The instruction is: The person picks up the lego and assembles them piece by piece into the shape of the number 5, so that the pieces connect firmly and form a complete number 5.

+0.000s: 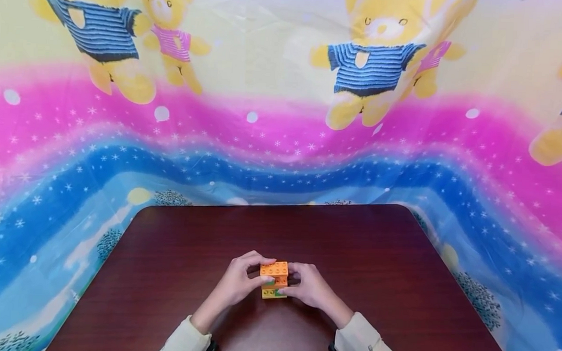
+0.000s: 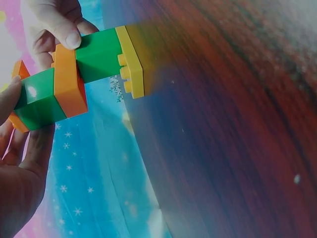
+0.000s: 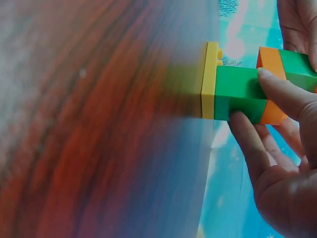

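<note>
A stack of toy building bricks stands upright between the two hands at the table's middle. Lowest is a yellow plate (image 2: pixel 132 62), then a green block (image 2: pixel 100 55), an orange brick (image 2: pixel 70 87), a second green block (image 2: pixel 42 99) and an orange studded brick (image 1: pixel 274 269) on top. The left hand (image 1: pixel 239 279) grips the upper green block between thumb and fingers. Lower down, the right hand (image 1: pixel 311 287) pinches the lower green block, its thumb near the joint with the middle orange brick. Whether the yellow plate touches the table cannot be told.
The dark red-brown table (image 1: pixel 188 239) shows a glossy reflection of the stack. Behind and beside it hangs a printed curtain (image 1: pixel 264 117) with teddy bears and snowflakes. Pale sleeves (image 1: pixel 361 336) cover both forearms.
</note>
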`<state>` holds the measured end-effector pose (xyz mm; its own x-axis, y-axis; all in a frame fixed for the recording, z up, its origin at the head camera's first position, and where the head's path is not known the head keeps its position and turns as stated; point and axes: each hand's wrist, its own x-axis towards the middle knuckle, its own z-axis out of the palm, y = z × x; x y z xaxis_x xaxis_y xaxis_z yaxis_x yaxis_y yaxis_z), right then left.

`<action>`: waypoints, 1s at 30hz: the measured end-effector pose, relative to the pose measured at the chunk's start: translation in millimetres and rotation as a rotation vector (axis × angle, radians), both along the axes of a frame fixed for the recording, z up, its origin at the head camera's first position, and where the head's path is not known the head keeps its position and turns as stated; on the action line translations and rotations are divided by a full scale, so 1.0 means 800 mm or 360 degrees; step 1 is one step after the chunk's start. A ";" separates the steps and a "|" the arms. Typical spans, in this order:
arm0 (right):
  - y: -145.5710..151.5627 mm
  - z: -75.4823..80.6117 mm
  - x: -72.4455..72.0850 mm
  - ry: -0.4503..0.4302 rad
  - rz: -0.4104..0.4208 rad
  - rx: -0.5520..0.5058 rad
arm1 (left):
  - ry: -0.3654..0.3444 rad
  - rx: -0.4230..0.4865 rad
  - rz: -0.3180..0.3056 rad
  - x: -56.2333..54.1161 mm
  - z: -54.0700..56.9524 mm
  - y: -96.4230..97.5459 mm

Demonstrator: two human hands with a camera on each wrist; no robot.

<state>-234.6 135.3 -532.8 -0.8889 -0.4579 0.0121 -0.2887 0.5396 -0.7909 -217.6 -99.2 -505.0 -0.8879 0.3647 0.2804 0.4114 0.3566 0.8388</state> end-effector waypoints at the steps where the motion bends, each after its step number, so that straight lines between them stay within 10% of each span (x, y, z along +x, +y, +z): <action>1: 0.001 0.000 0.000 0.0024 0.0009 0.0016 | -0.0009 0.0002 0.0002 0.000 0.000 0.000; 30: 0.005 -0.004 -0.004 -0.0029 0.0074 0.0064 | -0.0005 -0.0078 0.0029 0.002 0.003 0.000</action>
<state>-237.9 138.9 -535.6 -0.8667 -0.4984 -0.0230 -0.3001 0.5576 -0.7740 -215.9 -99.2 -502.8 -0.8954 0.3616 0.2596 0.4017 0.4049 0.8214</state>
